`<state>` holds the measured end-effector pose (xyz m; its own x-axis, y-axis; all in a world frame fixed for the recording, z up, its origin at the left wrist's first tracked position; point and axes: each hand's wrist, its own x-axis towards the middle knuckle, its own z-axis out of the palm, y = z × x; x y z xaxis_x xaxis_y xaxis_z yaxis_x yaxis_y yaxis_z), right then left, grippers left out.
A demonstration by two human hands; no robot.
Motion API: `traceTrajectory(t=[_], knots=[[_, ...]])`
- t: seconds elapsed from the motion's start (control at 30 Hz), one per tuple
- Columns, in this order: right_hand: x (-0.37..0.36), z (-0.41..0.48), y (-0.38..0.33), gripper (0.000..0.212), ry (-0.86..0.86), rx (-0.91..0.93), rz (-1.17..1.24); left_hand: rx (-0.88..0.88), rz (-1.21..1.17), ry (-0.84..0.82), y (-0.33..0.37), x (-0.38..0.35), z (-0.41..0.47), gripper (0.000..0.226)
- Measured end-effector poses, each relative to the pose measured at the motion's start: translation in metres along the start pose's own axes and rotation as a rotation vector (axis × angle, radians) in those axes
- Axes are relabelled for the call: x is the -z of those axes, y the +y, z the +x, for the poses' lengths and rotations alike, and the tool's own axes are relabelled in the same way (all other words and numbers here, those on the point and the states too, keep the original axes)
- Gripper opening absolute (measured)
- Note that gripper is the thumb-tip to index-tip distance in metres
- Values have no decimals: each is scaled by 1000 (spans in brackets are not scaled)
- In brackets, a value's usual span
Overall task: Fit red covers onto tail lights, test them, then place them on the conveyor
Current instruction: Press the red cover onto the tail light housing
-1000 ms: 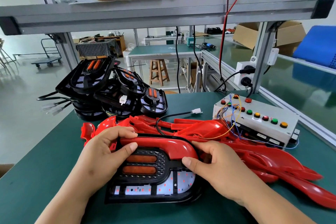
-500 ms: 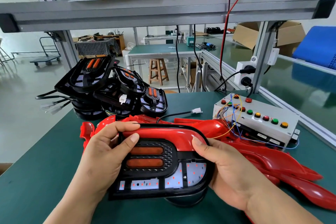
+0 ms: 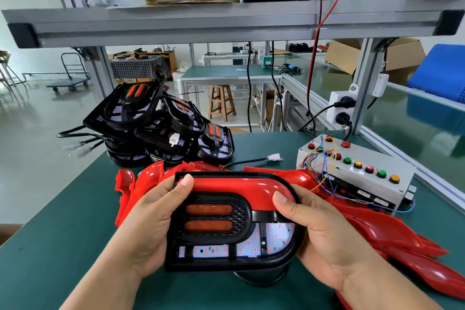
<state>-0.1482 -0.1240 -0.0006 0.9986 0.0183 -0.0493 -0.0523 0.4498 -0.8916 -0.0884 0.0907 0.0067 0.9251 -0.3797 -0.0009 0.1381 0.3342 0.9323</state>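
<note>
A black tail light (image 3: 214, 244) with two orange strips and a white LED panel is held up off the green bench between both hands. A curved red cover (image 3: 234, 187) sits along its top edge and right corner. My left hand (image 3: 151, 224) grips the left side, thumb pressing the cover's top left. My right hand (image 3: 324, 231) grips the right side, thumb on the cover's right curve. Small red LEDs glow on the white panel. The light's black cable with a white plug (image 3: 274, 157) trails back on the bench.
A pile of loose red covers (image 3: 392, 231) spreads right and behind the held light. Several uncovered black tail lights (image 3: 156, 126) are stacked at the back left. A grey test box (image 3: 357, 173) with coloured buttons stands at the right. A glass-sided conveyor (image 3: 415, 123) runs along the right.
Both hands have lifted the tail light off the bench and tilted it toward me. The red cover has seated along the top edge, and my thumbs have shifted onto it.
</note>
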Motion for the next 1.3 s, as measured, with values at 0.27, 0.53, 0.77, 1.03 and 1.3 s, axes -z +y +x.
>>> traceTrajectory(t=[0.27, 0.53, 0.77, 1.03, 1.3], knots=[[-1, 1, -1, 34, 41, -27, 27, -19, -8, 20, -3, -7, 3, 35], [-5, 2, -3, 45, 74, -4, 54, -30, -40, 41, -4, -7, 4, 29], [-2, -1, -6, 39, 11, -33, 18, -43, -13, 24, -6, -6, 4, 33], [-3, 1, -1, 39, 22, -32, -22, -52, 37, 21, -11, -4, 4, 29], [-1, 1, 0, 42, -2, -33, -48, -125, 125, 41, -13, -6, 4, 37]])
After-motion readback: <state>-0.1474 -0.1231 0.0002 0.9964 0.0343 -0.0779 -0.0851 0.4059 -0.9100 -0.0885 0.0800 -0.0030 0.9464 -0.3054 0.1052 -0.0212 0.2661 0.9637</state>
